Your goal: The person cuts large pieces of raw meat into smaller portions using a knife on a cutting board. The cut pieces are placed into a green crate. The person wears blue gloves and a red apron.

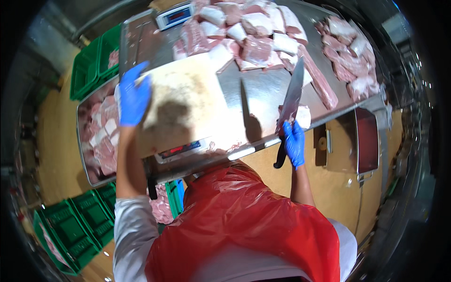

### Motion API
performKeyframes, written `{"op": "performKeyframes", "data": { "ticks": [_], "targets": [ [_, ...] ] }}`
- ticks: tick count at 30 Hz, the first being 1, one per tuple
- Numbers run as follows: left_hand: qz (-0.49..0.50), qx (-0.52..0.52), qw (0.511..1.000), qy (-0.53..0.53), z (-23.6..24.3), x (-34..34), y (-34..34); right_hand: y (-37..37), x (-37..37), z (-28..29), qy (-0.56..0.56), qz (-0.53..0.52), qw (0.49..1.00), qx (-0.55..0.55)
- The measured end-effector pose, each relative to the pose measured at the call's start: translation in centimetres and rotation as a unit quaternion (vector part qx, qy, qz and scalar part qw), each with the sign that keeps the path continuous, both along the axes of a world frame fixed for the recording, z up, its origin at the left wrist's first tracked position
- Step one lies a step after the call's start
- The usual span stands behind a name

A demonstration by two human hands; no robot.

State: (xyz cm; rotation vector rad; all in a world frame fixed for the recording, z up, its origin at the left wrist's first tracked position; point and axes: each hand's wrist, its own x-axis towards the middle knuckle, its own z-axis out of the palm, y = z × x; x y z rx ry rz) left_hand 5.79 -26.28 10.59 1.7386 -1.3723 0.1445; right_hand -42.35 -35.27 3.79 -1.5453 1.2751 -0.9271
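My right hand [294, 143], in a blue glove, is closed round the black handle of a large knife [293, 91]. Its long blade points away from me over the steel table, beside a small piece of meat [303, 116]. At the left edge of the white cutting board [188, 94] is my left hand [135, 96], also gloved in blue, with its fingers apart. Something pale shows just behind that hand, too covered to name. No meat lies on the stained board.
Cut pork pieces [257, 49] are heaped across the table's far side, with more meat [350, 56] at right. A metal tub of meat [101, 136] stands at left, near green crates [87, 70]. Scales [174, 16] sit at the back; an empty-looking metal tub [367, 141] is right.
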Motion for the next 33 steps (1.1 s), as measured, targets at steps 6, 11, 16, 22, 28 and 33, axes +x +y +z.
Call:
{"op": "performKeyframes", "data": {
  "ticks": [6, 11, 16, 22, 28, 33],
  "targets": [
    [-0.182, 0.204, 0.962, -0.015, -11.5, -11.7, -32.6, 5.1, -4.7, -1.8, -0.011, -0.082, 0.991, 0.105],
    [-0.225, 0.189, 0.916, 0.273, -18.0, -14.1, -43.3, 7.2, -11.9, -4.6, -0.012, -0.14, 0.978, 0.157],
    [-0.139, 0.079, 0.956, 0.246, -18.0, -20.8, -43.6, 5.7, -15.2, -6.8, -0.085, -0.216, 0.953, 0.197],
    [-0.125, 0.087, 0.979, 0.139, -14.6, -21.5, -40.5, -3.0, -12.1, -3.8, -0.066, -0.11, 0.985, 0.119],
    [-0.17, -0.01, 0.897, 0.408, -9.8, -16.6, -30.9, -5.3, -7.5, -2.1, -0.05, -0.003, 0.994, 0.099],
    [-0.059, -0.157, 0.719, 0.675, -2.9, -11.6, -11.8, -2.9, -5.7, -4.3, -0.063, 0.057, 0.981, 0.175]
  ]
}}
